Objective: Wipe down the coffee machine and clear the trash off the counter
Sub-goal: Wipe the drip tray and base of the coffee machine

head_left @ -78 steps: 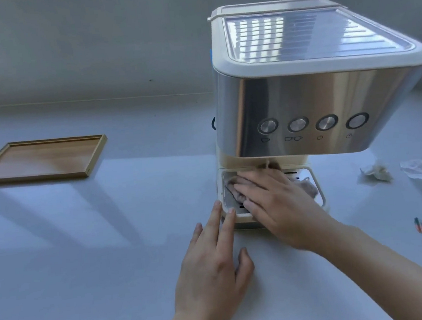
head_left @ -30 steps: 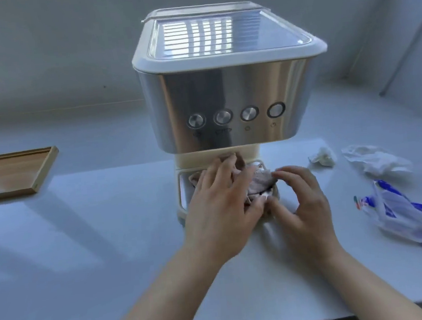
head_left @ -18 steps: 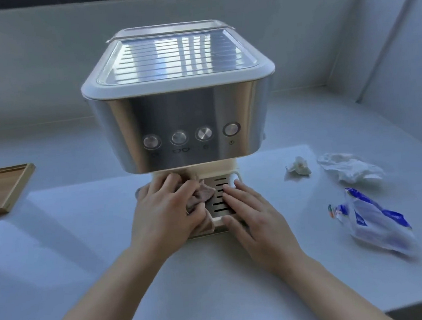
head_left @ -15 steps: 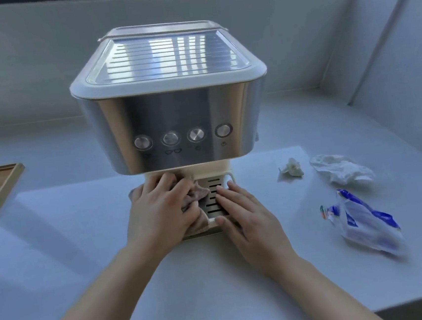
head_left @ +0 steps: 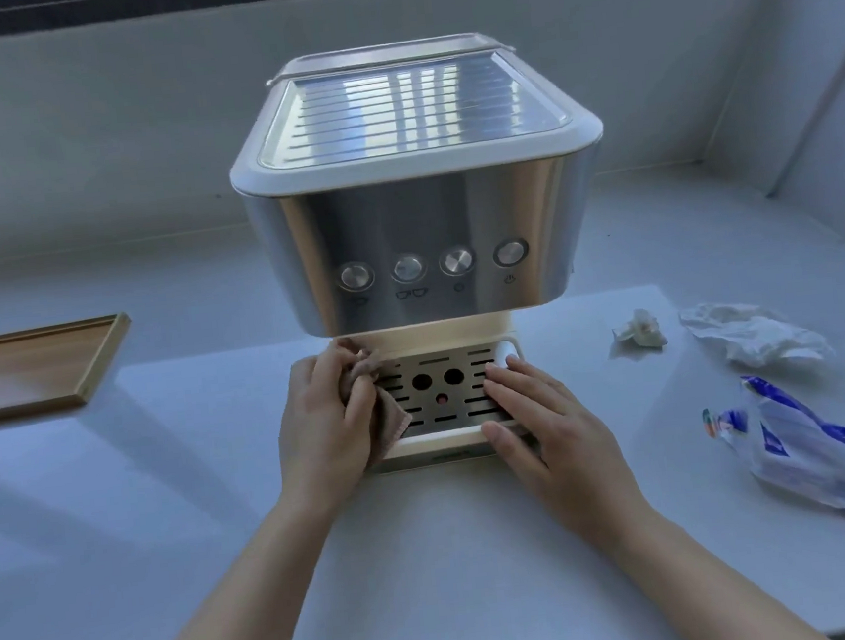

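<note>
At the far left edge, a shallow rectangular wooden tray (head_left: 28, 373) lies flat on the pale grey counter (head_left: 435, 576), well apart from everything else. Toward the middle, the left hand (head_left: 325, 427) is curled around a crumpled pinkish-grey cloth (head_left: 385, 406), pressing it against the left end of the slotted metal drip grate (head_left: 443, 395). That grate sits in the cream base of the boxy stainless-steel coffee machine (head_left: 424, 247), which stands upright at the counter's centre with four round buttons across its front. The right hand (head_left: 550, 436) lies flat with fingers spread, grasping nothing, resting on the grate's right end and front lip. Right of the machine lie a small crumpled white paper wad (head_left: 641, 332), then a larger crumpled white tissue (head_left: 752, 339), and nearest the counter's front edge a blue-and-white plastic wrapper (head_left: 810, 452).
</note>
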### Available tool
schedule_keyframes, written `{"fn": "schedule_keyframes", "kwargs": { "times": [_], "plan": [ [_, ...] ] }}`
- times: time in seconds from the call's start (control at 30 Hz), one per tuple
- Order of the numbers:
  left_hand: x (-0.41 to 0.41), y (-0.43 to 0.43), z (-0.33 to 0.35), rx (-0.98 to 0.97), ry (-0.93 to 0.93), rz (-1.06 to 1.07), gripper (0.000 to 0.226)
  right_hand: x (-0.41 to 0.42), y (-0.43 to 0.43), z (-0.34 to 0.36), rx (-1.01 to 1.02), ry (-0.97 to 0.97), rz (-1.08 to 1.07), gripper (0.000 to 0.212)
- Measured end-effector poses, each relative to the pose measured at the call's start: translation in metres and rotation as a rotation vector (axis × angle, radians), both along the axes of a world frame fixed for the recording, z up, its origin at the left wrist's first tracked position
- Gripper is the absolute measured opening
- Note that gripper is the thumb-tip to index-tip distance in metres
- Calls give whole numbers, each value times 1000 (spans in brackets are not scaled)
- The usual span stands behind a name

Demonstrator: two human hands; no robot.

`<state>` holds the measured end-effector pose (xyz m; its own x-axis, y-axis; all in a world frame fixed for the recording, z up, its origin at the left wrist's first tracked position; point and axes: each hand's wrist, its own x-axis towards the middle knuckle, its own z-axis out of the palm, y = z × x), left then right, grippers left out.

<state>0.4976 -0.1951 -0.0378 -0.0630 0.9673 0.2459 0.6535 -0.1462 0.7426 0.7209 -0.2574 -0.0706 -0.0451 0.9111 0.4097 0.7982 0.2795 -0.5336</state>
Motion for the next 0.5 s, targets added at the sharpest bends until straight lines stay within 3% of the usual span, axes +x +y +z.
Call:
{"fn": "schedule_keyframes", "kwargs": {
  "times": [0.1,0.23,0.37,0.5],
  "plan": [
    [-13,-60,-17,102,88,-40,13,-1,0,0,-1,16,-14,41],
    [-1,-109,-39,325,500,-125,23,-1,0,0,-2,40,-13,43],
    [35,-110,-29,202,580,-14,26,1,0,1,0,27,5,43],
    [83,-117,-26,204,588,-232,16,3,2,1,-5,142,46,38]
  ]
}}
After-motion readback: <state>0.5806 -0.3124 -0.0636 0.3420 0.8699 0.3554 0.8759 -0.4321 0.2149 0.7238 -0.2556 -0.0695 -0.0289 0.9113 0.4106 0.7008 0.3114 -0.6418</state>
